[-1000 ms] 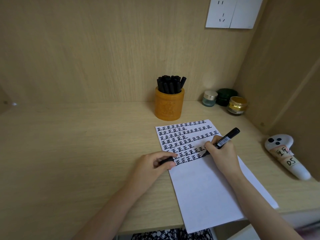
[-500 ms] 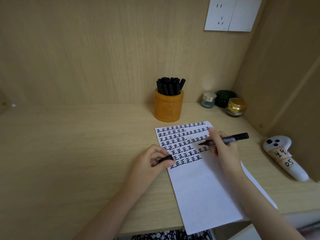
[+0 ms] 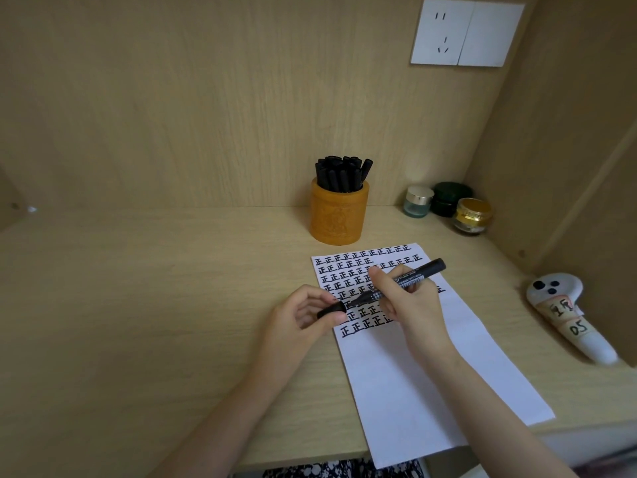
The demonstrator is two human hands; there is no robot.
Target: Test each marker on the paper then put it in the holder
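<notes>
Both hands meet above the upper half of the white sheet of paper (image 3: 406,367), which lies on the pale wooden desk (image 3: 138,305) with its near end hanging over the front edge. The right hand (image 3: 410,305) is closed around the black marker with a printed white label (image 3: 406,279), holding it nearly level, its rear end pointing up and to the right and its uncovered tip aimed left. The left hand (image 3: 300,317) pinches the small black marker cap (image 3: 331,310) between thumb and fingertips, the cap's open end facing the marker's tip; tip and cap are just beside each other, and whether they touch cannot be told. Rows of identical black hand-drawn characters fill the top part of the paper, partly hidden under the hands, while the lower part is blank. Behind the paper, near the back wall, stands the round orange-brown carved holder (image 3: 339,215), upright and packed with black capped markers (image 3: 343,174) whose ends stick out above its rim. To the right of the holder, in the corner, three small jars sit close together: a clear glass jar with a silver lid (image 3: 418,201), a dark green jar (image 3: 450,198) and a jar with a gold lid (image 3: 472,215). Further right, a white handheld controller with taped paper labels (image 3: 565,312) lies on the desk. A white wall socket plate (image 3: 467,32) is fixed on the back panel above.
</notes>
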